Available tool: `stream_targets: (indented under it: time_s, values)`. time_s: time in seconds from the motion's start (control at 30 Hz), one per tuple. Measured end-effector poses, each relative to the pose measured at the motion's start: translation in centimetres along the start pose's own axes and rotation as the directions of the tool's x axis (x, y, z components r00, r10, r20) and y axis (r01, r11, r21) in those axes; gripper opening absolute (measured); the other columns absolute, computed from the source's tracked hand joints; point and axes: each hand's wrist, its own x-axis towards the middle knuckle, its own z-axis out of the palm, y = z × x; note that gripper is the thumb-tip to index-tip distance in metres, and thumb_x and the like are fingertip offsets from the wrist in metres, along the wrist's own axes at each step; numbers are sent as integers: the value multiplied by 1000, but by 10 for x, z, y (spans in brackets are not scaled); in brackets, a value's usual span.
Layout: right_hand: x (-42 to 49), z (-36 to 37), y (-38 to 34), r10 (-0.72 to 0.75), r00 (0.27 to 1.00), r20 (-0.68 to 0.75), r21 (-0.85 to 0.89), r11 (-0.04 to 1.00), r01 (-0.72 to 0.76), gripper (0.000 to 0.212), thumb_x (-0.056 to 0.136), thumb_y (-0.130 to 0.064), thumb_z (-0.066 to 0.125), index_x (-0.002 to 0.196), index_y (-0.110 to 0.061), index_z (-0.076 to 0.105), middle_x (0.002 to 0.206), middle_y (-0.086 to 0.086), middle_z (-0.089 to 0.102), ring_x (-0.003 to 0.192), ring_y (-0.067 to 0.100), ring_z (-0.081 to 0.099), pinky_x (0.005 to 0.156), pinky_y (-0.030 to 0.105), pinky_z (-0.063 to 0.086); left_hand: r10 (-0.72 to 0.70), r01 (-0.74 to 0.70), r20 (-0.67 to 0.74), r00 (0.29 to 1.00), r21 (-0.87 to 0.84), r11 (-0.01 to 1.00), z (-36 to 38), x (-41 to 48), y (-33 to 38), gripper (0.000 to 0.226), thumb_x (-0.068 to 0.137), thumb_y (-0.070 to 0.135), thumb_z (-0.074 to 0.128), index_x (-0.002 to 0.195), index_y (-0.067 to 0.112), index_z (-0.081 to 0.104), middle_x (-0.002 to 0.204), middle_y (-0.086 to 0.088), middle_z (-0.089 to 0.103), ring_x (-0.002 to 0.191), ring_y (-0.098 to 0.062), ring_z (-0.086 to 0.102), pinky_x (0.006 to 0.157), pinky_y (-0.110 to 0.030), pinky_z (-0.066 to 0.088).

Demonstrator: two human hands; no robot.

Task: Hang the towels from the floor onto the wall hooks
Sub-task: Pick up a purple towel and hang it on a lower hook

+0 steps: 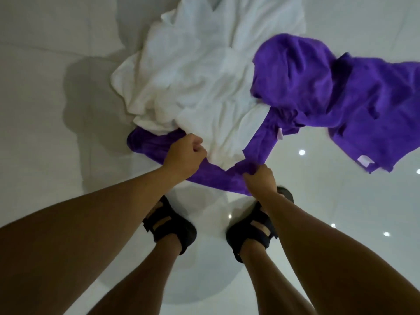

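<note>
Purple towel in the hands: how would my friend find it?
On the pale floor, find the towel heap before the black sandals. The purple towel is the strip nearest the toes, partly under the white towels. Unlike the other purple towel farther right, the left hand and right hand grip it.

White towel [193, 87] is cut off at top edge; purple towel [341, 98] is cropped at right and partly buried under it; label [280, 134] print cannot be read.
</note>
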Motion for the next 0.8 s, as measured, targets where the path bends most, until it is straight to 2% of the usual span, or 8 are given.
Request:
stream_targets:
  time_s: [0.1,0.23,0.37,0.47,0.57,0.67,0.73,0.8]
  values:
    - [17,14,1,45,994,-102,75,997,-37,50,88,-21,59,132,-9,41,124,12,48,108,33,55,84,39,49,27,-27,-32,999,14,1000,-1,8,-15,27,92,17,56,117,10,60,106,5,61,92,-7,53,78,-19,38]
    - [18,19,-3,130,991,-19,109,986,-127,36,87,-24,59,116,-4,51,97,10,58,79,24,58,63,29,44,58,-57,-26,998,41,998,-10,6,-18,25,92,17,55,115,11,61,102,9,58,91,-5,52,67,-5,34]
    - [-24,8,-21,-53,996,-66,78,995,58,21,86,-34,57,81,-13,53,74,1,55,67,19,52,52,26,35,13,-14,47,999,30,999,-28,-19,-5,29,91,18,56,118,10,59,104,6,58,97,-11,54,82,-23,41]
    - [-76,-23,-39,-190,970,-151,120,971,208,13,88,-29,52,86,-16,50,76,-1,54,66,14,50,53,26,34,-38,35,99,994,25,999,-54,-52,11,32,90,19,58,121,10,57,105,5,56,102,-14,54,90,-29,44]
    - [-141,-65,-68,-295,924,-245,211,914,347,5,90,-20,49,89,-16,46,76,-3,53,66,12,50,55,26,38,-60,59,123,991,18,998,-95,-93,32,32,90,21,58,121,13,56,106,6,54,100,-12,52,84,-26,41]
    - [-216,-109,-114,-399,855,-331,288,820,494,1,93,-15,42,91,-14,43,76,-1,52,65,13,49,57,30,41,-80,70,151,985,68,995,-146,-140,59,15,90,27,56,99,15,59,99,4,61,94,-17,58,77,-29,44]
    - [-273,-140,-152,-493,799,-345,296,751,590,5,94,-10,41,93,-14,43,75,-4,49,64,8,46,57,21,39,-64,49,133,989,114,992,-185,-175,81,13,92,27,54,80,23,55,94,2,59,88,-16,56,73,-26,40]
    - [-334,-172,-191,-593,722,-357,305,656,690,9,95,-5,41,90,-12,42,73,-2,46,62,6,42,56,12,36,-44,35,93,995,99,994,-225,-213,102,16,92,25,54,76,25,51,94,1,55,84,-15,52,67,-24,37]
